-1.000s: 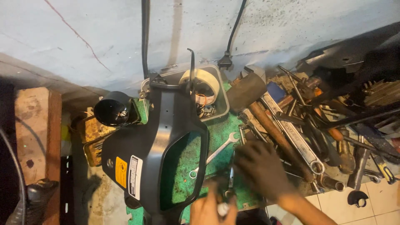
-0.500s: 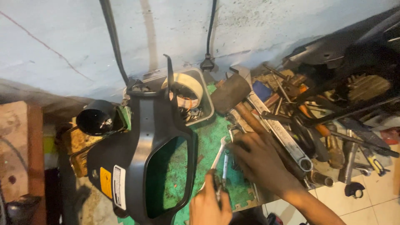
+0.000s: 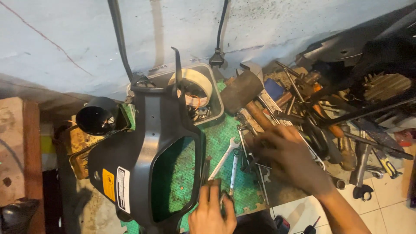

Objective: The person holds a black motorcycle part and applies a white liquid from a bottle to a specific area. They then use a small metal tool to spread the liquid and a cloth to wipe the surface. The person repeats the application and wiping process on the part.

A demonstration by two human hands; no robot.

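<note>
A black plastic motorcycle cover panel (image 3: pixel 143 160) with a large opening lies on a green mat (image 3: pixel 221 143). My left hand (image 3: pixel 212 212) rests at the mat's near edge beside the panel, fingers curled on a small dark tool; what it is I cannot tell. My right hand (image 3: pixel 290 158) lies flat, fingers spread, over a heap of spanners and tools (image 3: pixel 255 167) at the mat's right side. Two silver spanners (image 3: pixel 229 158) lie on the mat between my hands.
A grey tray (image 3: pixel 214 93) holds a roll of tape (image 3: pixel 195 82) and small parts at the wall. A hammer (image 3: pixel 245 93), screwdrivers and pliers (image 3: pixel 325 130) crowd the right. A black cup-shaped part (image 3: pixel 96 117) sits left. Cables hang down the wall.
My right hand has moved up and right onto the pile of spanners. My left hand has stayed near the mat's front edge. The view has shifted slightly.
</note>
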